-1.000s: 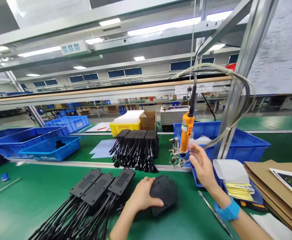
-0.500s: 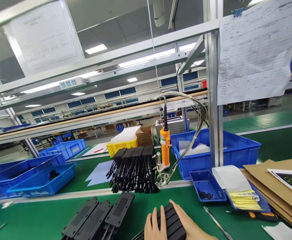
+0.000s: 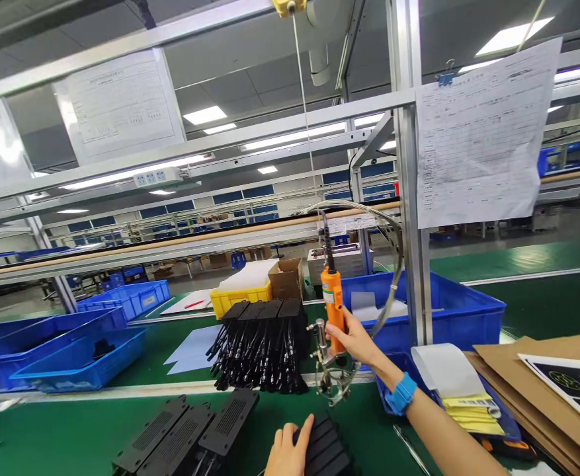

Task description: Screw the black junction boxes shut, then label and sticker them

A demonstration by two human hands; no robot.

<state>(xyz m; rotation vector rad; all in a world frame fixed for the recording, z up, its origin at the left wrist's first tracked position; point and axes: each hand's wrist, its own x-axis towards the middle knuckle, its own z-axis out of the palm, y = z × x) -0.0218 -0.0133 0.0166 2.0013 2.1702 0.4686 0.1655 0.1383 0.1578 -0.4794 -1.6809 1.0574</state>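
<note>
My right hand (image 3: 352, 337), a blue band on its wrist, grips the lower body of an orange electric screwdriver (image 3: 332, 294) that hangs on a cord. A metal fitting (image 3: 334, 383) surrounds the driver's lower end. At the bottom edge, my left hand (image 3: 287, 453) holds a black ribbed box (image 3: 325, 449) by its left side, against the green bench. Left of it lie several black vented boxes (image 3: 190, 433) with cables. Behind them is a stack of black boxes with dangling cables (image 3: 260, 347).
Blue bins stand at the left (image 3: 84, 360) and behind the driver (image 3: 468, 311). A small blue tray (image 3: 401, 363) is partly behind my right forearm. Yellow labels (image 3: 473, 413), cardboard sheets (image 3: 488, 357) and a metal tool (image 3: 411, 449) lie at the right. An upright post (image 3: 411, 231) rises behind.
My right hand has left the black ribbed box and risen to take hold of the electric screwdriver. My left hand stays on the box. The camera view has tilted slightly upward.
</note>
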